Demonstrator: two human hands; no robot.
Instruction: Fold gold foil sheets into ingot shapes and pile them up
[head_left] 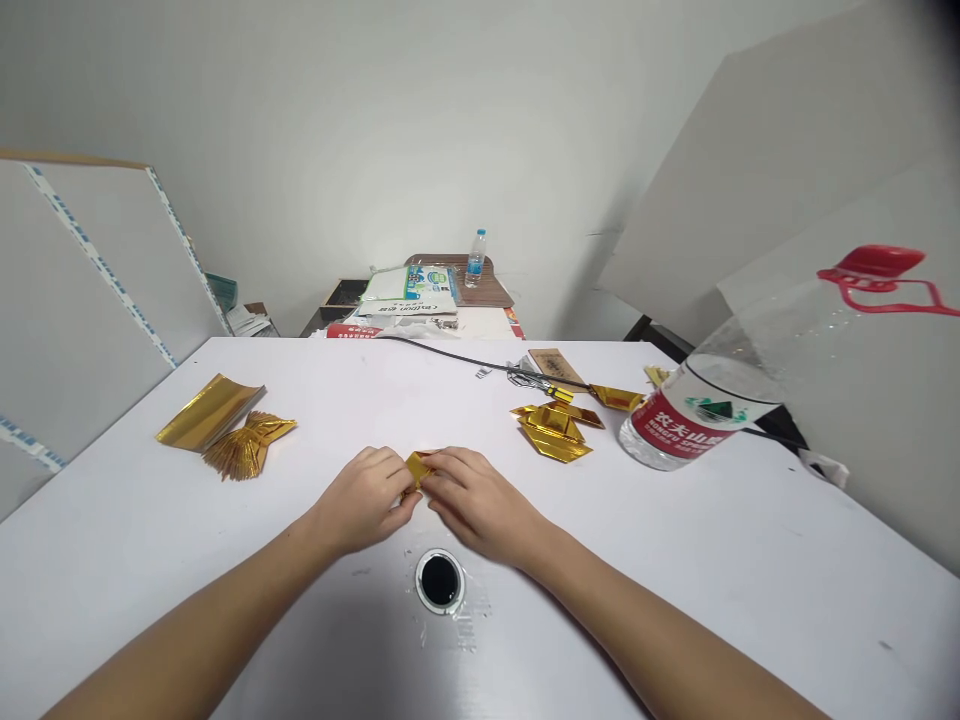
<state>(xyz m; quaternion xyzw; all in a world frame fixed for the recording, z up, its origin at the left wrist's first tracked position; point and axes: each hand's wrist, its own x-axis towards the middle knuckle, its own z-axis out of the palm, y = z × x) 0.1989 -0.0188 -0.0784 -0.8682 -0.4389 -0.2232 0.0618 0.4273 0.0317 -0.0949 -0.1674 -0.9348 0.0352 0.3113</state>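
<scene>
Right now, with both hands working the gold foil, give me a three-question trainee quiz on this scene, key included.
1. True or false: only the left hand touches the small gold foil piece; the right hand is clear of it.
2. Which is nearest the fanned gold foil piece? A) blue-capped bottle B) stack of gold foil sheets C) black cable
3. Fill in: the Nongfu Spring water bottle has a ____ cap.

Key: 1. False, both touch it. 2. B. 3. Red.

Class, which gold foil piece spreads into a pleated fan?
The pleated piece at left, beside the gold sheets; the folded pieces near the Nongfu Spring bottle show no such fan.
</scene>
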